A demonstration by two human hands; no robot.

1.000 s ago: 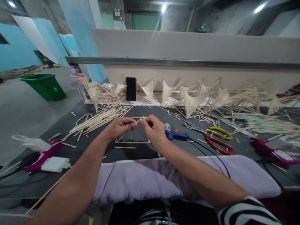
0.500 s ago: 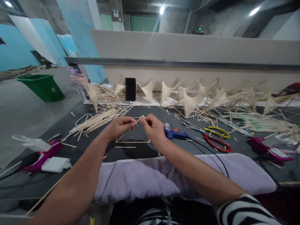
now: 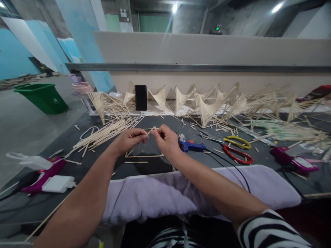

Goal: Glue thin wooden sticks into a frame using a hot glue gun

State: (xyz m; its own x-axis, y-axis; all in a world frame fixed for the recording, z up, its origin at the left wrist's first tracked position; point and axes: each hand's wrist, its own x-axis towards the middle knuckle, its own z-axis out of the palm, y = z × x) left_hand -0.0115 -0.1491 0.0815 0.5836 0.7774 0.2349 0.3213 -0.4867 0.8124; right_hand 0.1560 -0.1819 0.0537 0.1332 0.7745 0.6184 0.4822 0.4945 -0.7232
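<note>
Between my hands is a short thin wooden stick (image 3: pixel 150 131), pale and slightly slanted. My left hand (image 3: pixel 130 140) pinches its lower left end with thumb and forefinger. At the other end my right hand (image 3: pixel 167 140) is closed, thumb and forefinger pressed together around the tip. Under both hands lies a four-sided frame of wooden sticks (image 3: pixel 144 156) on the dark table; my hands hide parts of its sides. A loose stick (image 3: pixel 136 162) lies just in front of it. To the right of my right hand rests a blue glue gun (image 3: pixel 192 146).
Scissors (image 3: pixel 236 150) with yellow and red handles lie right of the glue gun. A pile of sticks (image 3: pixel 108 132) is at left. Twisted stick models (image 3: pixel 207 110) line the back, beside an upright phone (image 3: pixel 141 97). Purple power strips (image 3: pixel 43 175) and a lilac cloth (image 3: pixel 150 196) are nearer.
The whole view has shifted slightly, moving things a little to the left. My hands keep nearly the same pinch on the stick.
</note>
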